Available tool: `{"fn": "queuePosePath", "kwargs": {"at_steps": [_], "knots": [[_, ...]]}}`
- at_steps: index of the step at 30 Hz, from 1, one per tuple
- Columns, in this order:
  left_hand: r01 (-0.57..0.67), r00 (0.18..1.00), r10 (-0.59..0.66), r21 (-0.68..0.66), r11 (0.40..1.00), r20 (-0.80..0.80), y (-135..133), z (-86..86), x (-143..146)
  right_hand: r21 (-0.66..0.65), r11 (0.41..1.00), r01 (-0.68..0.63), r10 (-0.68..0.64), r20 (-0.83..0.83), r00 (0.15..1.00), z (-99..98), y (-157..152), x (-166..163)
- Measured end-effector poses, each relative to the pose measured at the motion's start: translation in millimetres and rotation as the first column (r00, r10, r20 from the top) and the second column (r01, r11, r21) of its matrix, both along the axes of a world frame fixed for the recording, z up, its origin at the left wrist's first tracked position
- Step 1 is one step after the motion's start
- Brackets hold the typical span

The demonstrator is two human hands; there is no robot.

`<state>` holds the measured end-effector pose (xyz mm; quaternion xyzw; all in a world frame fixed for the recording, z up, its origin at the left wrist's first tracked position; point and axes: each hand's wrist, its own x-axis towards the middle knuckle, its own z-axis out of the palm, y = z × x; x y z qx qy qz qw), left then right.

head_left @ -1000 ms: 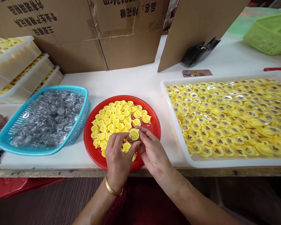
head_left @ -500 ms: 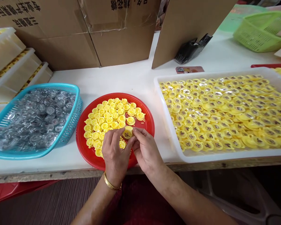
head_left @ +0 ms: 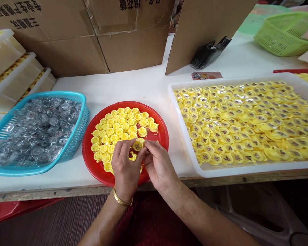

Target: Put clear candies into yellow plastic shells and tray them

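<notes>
A small round yellow cup (head_left: 138, 144), with a dark picture on its face, is held between the fingertips of the left hand (head_left: 125, 169) and the right hand (head_left: 160, 167), low over the near part of a red plate (head_left: 87, 147). The grip of each hand is narrow, with the cup pinched at its edge. The step in hand is judged to be close, 2-handed handling of this 1 cup; by the next move, light and steady fingertip control seems to be called for. The face is pointed upward and tilted toward the wearer; because the outline is round, no clear long axis is shown, and the direction of any handle cannot be told behind the fingers. Many loose yellow cups (head_left: 114, 138) are spread on the plate. At the left, a blue basket (head_left: 75, 145) is filled with clear-wrapped discs (head_left: 46, 130); at the right, a white tray (head_left: 220, 171) is packed with picture-faced cups (head_left: 231, 123). All are carried by a white surface (head_left: 133, 85).
</notes>
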<state>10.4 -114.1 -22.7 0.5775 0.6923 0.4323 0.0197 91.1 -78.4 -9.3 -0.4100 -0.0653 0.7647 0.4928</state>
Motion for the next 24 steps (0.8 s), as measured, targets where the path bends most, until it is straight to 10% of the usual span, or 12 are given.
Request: {"fn": "queuePosePath", "kwargs": {"at_steps": [24], "knots": [[0.021, 0.985, 0.002, 0.126, 0.992, -0.175, 4, -12.3, 6, 0.152, 0.987, -0.056, 0.032, 0.16, 0.987, -8.6, 0, -1]]}}
